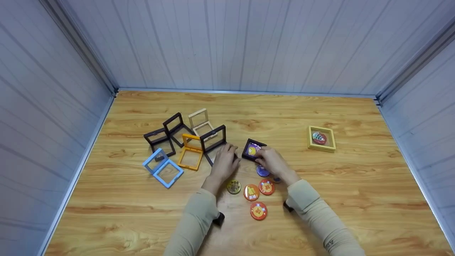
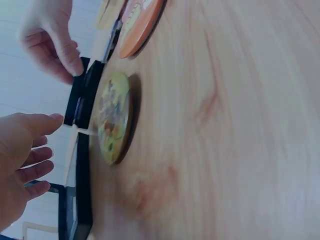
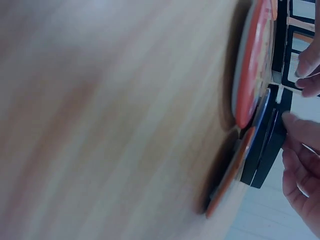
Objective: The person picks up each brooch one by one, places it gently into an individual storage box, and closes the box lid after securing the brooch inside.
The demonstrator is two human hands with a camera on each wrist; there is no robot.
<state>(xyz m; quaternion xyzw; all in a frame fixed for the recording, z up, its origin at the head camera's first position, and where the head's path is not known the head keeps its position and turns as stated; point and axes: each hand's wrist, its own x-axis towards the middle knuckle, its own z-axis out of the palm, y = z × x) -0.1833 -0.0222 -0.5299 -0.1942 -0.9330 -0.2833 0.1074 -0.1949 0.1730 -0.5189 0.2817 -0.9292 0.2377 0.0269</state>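
Note:
My right hand [image 1: 275, 163] pinches the near right edge of a closed black display frame [image 3: 262, 145]. A purple badge [image 1: 252, 149] with a yellow figure shows inside that frame. In the left wrist view my left hand [image 2: 25, 160] has its fingers spread loosely, with nothing between them. From the head view it is over the near right side of an open black frame [image 1: 224, 133], partly covering it. A blue-purple badge [image 1: 262, 171] lies under the right wrist, and a yellow-green badge [image 1: 234, 186] lies beside the left wrist.
Several open frames stand at the left, among them blue [image 1: 169, 173], orange [image 1: 190, 159] and cream [image 1: 199, 117] ones. Orange [image 1: 251, 192] and red badges [image 1: 258, 211] lie between the forearms. At the right sits a yellow frame [image 1: 330, 147] holding a badge. Panel walls enclose the wooden table [image 1: 373, 185].

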